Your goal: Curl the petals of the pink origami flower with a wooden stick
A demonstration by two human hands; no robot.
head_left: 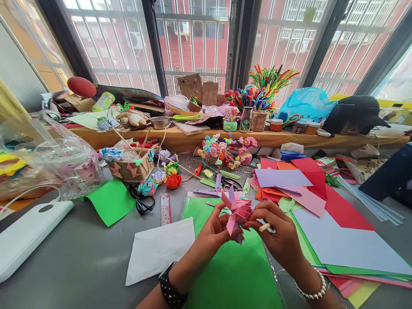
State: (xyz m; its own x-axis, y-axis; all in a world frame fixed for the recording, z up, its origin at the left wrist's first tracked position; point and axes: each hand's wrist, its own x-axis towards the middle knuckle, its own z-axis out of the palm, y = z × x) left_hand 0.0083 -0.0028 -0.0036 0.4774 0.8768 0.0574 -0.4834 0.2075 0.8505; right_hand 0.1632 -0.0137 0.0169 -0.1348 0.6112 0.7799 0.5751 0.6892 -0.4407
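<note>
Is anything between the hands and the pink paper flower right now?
Nothing visible. The left hand and right hand both already grip the pink paper flower directly above the green sheet; the right hand also holds a thin stick.

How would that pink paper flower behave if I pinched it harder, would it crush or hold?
The pink flower is folded thin paper with loose pointed petals, so it would probably crush and crease. It looks very light, held only by the fingers of the left hand and the right hand. It likely would not slip.
</note>
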